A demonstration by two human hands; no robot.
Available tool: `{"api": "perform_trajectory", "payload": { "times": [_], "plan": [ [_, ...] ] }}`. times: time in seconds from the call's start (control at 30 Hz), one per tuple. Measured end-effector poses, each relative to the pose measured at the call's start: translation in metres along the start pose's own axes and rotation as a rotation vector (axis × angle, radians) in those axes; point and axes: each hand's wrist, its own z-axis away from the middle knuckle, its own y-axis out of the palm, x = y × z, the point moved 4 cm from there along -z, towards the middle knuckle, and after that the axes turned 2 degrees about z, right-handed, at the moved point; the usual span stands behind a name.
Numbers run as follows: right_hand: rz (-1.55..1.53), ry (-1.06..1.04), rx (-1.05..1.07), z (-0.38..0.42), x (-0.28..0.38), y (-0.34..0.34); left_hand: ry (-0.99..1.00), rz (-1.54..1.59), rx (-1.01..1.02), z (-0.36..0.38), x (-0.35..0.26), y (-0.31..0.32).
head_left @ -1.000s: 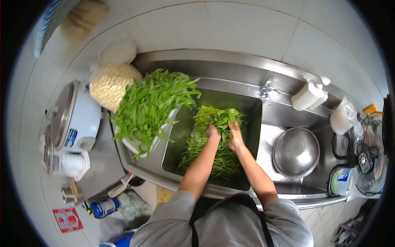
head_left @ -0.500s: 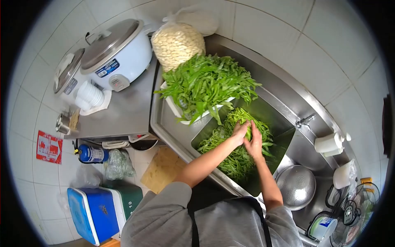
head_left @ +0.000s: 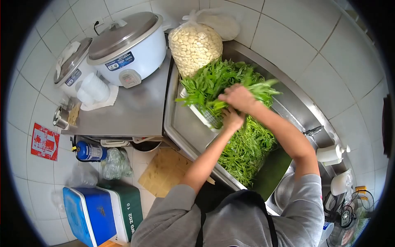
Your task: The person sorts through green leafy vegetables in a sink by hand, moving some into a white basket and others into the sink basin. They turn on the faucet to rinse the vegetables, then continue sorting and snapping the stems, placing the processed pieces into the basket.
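Observation:
A heap of long leafy greens (head_left: 210,80) fills the white slotted basket (head_left: 202,116) at the far left of the sink. My right hand (head_left: 238,98), slightly blurred, is closed around a bunch of greens over this basket, with leaves sticking out on both sides. Just below it, my left hand (head_left: 233,120) has its fingers curled on the stems at the basket's near edge. More greens, mostly thin green stems (head_left: 247,154), lie heaped in the sink basin (head_left: 273,168) beneath my forearms.
Behind the basket stands a clear bag of pale nuts or beans (head_left: 194,47). Two rice cookers (head_left: 129,47) and stacked white cups (head_left: 94,88) occupy the left counter (head_left: 133,111). A faucet (head_left: 313,131) and white dispenser (head_left: 329,153) line the right wall; a metal colander (head_left: 284,191) is partly hidden.
Both hands have moved from the basin up to the basket, with the right hand now above the left. The view has shifted, and my right arm covers much of the colander.

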Motion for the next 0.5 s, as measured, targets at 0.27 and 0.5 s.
{"api": "perform_trajectory", "payload": {
  "times": [0.27, 0.5],
  "plan": [
    [0.167, -0.391, 0.304, -0.070, 0.064, 0.073, 0.291, -0.199, 0.156, 0.003, 0.016, 0.006],
    [-0.373, -0.181, 0.455, -0.072, 0.052, 0.060, 0.332, -0.329, 0.195, 0.050, 0.010, -0.061]
  ]
}}
